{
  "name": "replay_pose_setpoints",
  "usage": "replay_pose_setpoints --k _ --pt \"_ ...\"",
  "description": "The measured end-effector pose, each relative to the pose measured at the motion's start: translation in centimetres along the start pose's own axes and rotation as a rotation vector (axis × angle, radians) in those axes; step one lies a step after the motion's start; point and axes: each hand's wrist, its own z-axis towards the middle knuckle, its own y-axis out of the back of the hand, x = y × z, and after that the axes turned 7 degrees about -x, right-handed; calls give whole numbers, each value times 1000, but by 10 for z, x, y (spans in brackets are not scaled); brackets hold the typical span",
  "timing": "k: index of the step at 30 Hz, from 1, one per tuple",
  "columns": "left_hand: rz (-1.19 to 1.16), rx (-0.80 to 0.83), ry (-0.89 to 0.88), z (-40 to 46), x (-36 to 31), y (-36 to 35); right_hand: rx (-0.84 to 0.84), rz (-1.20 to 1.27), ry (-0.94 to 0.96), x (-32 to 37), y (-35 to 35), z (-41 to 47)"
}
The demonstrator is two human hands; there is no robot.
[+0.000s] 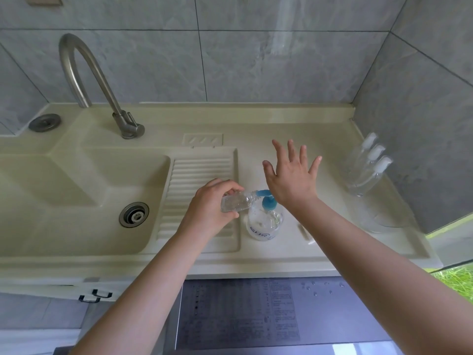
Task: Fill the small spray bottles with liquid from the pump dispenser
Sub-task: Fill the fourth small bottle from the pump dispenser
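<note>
We see our left hand [213,201] curled around a small clear spray bottle [236,203], tilted almost flat, its open neck pointing toward three o'clock and meeting the blue spout of the pump dispenser [265,216]. The dispenser stands upright on the pale worktop [281,129], just past the right edge of the ribbed drainboard [199,180], with a clear body and a blue pump head. Our right hand [291,175] is above the pump with fingers spread wide and straight, holding nothing; its heel is over the pump head, though we cannot tell whether it presses down on it.

At about two o'clock from the dispenser, well apart near the wall corner, three more small clear bottles [368,165] with white caps stand in a row. A small pale piece lies on the worktop at four o'clock from the dispenser, too blurred to name. At nine o'clock sits the sink basin [76,201] with its metal drain [133,214], and the curved metal faucet [84,73] rises at eleven o'clock.
</note>
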Motion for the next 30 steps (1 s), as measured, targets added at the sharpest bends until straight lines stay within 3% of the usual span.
replay_pose_setpoints --k 8,19,27,30 --pt "11 20 -12 1 -1 -1 125 8 21 -6 -13 -6" --pt "7 28 10 1 -3 1 48 -28 200 -7 -13 1" --pt "17 36 18 -1 -5 3 16 124 125 -8 -2 0" --pt "10 36 16 -1 -6 3 -1 10 133 -8 -5 -5"
